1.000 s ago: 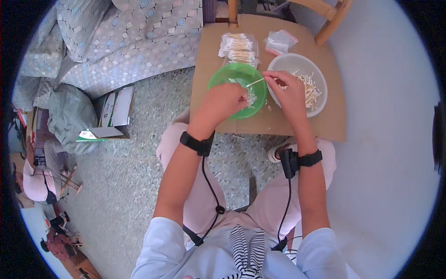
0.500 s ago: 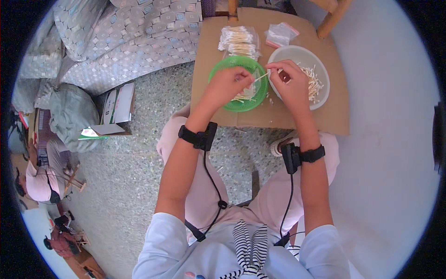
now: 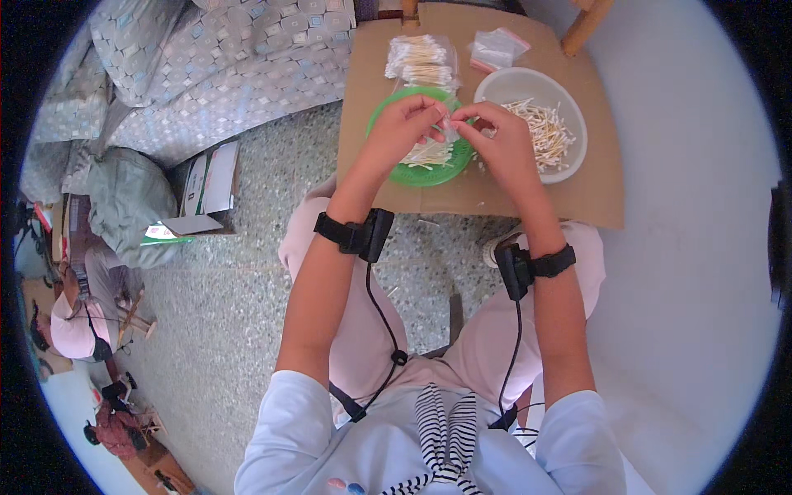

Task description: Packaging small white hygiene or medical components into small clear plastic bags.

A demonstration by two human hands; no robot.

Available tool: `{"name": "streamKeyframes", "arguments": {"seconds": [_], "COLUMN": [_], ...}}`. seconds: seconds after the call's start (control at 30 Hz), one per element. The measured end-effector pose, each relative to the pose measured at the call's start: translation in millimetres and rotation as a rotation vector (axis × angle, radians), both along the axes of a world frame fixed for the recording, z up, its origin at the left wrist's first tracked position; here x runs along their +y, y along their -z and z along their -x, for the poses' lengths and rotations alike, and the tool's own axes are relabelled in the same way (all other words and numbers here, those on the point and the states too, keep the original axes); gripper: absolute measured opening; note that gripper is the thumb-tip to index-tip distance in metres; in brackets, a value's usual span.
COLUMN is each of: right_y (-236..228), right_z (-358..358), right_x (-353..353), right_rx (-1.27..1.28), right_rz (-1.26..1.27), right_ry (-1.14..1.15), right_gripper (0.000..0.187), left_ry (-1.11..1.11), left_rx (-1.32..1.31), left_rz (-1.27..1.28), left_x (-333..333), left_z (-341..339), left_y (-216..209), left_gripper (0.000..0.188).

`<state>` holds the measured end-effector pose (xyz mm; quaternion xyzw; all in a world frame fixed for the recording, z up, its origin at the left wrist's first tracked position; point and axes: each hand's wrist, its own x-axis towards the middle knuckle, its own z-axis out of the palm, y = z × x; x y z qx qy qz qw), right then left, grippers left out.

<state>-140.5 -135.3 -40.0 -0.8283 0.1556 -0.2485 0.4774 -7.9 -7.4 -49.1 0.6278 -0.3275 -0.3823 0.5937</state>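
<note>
My left hand (image 3: 400, 136) is above the green basket (image 3: 436, 175), its fingers closed on a small clear plastic bag (image 3: 450, 128). Beside it, the thumb and forefinger of my right hand (image 3: 507, 153) pinch at the edge of that same bag, so the two hands' fingertips nearly meet. Any swab between the right fingertips is too small to make out. Loose cotton swabs (image 3: 431, 154) lie in the green basket, partly hidden by my left hand. More cotton swabs (image 3: 540, 132) fill the white bowl (image 3: 580, 111) to the right.
Bundles of bagged cotton swabs (image 3: 421, 62) lie behind the green basket. Flat clear bags with red edges (image 3: 498, 49) lie behind the bowl. All rest on a cardboard sheet (image 3: 598, 194). A wall (image 3: 685, 206) stands close on the right; people sit far left.
The swab that stuck out between my hands no longer shows. My right fingers have moved left to the bag. The view has shifted slightly, and more of the basket's swabs are visible.
</note>
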Motion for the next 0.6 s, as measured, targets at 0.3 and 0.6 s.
{"name": "streamKeyframes", "arguments": {"seconds": [0.3,0.6], "right_y": [2,30], "right_z": [7,14], "right_x": [-21,-45], "right_rx": [-0.012,0.134], "right_rz": [0.133,0.517], "right_ry": [-0.125,0.160], "right_gripper": [0.017,0.025], "left_ry": [-0.033,-0.106], "left_rx": [-0.072,-0.131], "left_rz": [-0.060,-0.190], "left_x": [3,6], "left_z": [-5,-17], "left_y": [5,4], "left_gripper": [0.026,0.032]}}
